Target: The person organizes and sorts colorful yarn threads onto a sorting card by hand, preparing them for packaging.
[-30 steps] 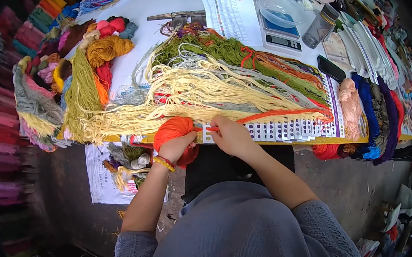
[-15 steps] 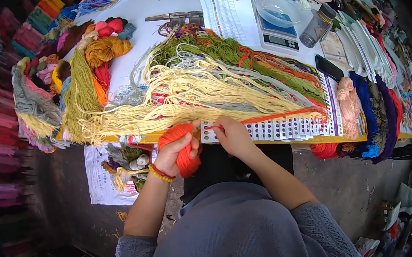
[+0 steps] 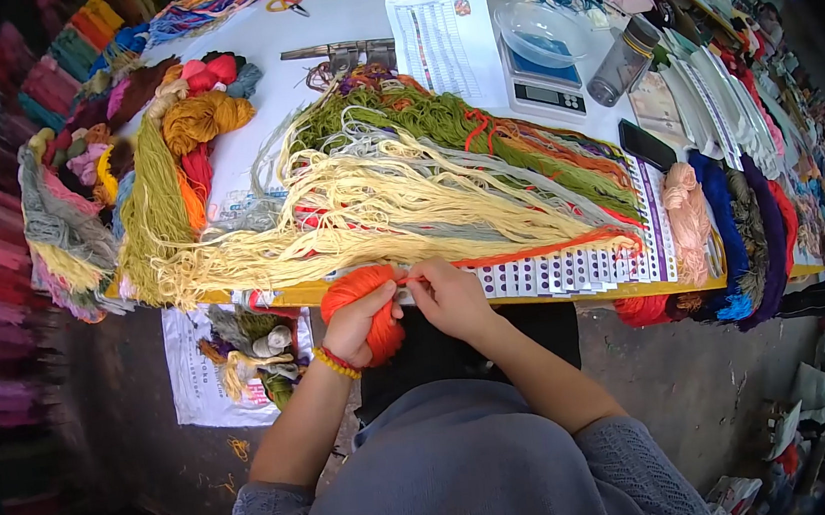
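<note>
"At the middle of the white-topped counter's (image 3: 243,36) near edge: what's in hand?"

"Egg-shaped bundle of orange-red wound yarn (image 3: 355,286), held up just at that edge. Left hand (image 3: 346,334) has its grip clamped on the bundle, thumb across the top; most of the fingers hidden. Right hand (image 3: 453,296) just beside, thumb and forefinger together, apparently pinched on a thin orange-red strand (image 3: 403,281)."

"Handling?"

"Judged light, soft, easily squeezed, not fragile. Outer threads may slide or snag if plucked singly. Best hold: whole palm round the waist, about where it's held, pressing gently so the winding keeps its shape."

"Which way does it point?"

"Long axis roughly crosswise to the near edge, running from the counter toward the person; far end leans a little toward the left corner. No clear front or tip."

"Close by?"

"Loose cream-yellow yarn strands (image 3: 375,186) spread over the counter just beyond. Slender orange-red yarn length (image 3: 557,244) lies along the near edge, reaching toward the near right corner."
</note>
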### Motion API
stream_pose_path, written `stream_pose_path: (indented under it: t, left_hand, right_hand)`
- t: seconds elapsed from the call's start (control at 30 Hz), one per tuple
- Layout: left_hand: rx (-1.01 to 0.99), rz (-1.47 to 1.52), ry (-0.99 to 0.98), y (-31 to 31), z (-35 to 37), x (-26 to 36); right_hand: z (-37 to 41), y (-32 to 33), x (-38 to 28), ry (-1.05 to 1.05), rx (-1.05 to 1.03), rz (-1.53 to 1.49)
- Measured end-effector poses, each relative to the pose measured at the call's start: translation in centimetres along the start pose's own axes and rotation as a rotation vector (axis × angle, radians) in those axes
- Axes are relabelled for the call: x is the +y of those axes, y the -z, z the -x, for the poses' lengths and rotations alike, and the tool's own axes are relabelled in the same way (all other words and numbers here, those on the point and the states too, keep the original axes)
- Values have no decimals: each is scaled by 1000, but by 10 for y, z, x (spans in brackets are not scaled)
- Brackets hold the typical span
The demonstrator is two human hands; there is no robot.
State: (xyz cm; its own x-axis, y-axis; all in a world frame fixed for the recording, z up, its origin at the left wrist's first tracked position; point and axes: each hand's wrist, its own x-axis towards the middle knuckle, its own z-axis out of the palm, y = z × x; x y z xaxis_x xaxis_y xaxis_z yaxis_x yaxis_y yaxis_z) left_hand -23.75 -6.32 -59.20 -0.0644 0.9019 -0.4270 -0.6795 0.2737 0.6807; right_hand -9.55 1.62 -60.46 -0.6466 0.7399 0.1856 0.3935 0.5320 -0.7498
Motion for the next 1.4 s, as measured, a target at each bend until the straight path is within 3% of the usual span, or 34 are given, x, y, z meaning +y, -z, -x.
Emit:
stream_pose_path:
  t: [0.1, 0.43, 0.77, 0.93, 1.0, 1.2, 1.3, 1.33, 1.37, 1.4]
  left_hand:
    - [65, -52, -44, 6, -1, -5]
    - [136, -39, -23, 8, -4, -4]
    - [246, 8, -124, 13, 7, 14]
    - [203, 192, -95, 25, 6, 24]
    - [295, 282, -69, 31, 11, 37]
    - [271, 238, -307, 81, 41, 96]
    - [314, 120, -468, 103, 72, 142]
    - [430, 168, -573, 110, 82, 156]
    - [399, 146, -621, 110, 97, 171]
    - [287, -68, -748, 118, 110, 183]
  right_hand:
    - [-1, -4, 1, 28, 14, 139]
    - [-4, -6, -1, 29, 22, 207]
    - [-5, -8, -1, 45, 44, 234]
    - [-6, -8, -2, 40, 54, 246]
    - [-6, -9, -2, 32, 51, 263]
    - [-7, -9, -4, 19, 52, 295]
    - [-7, -10, -3, 10, 54, 290]
    - [-6, -12, -2, -1, 53, 278]
    - [-6, -14, -1, -15, 51, 260]
    - [-6, -13, -2, -26, 42, 269]
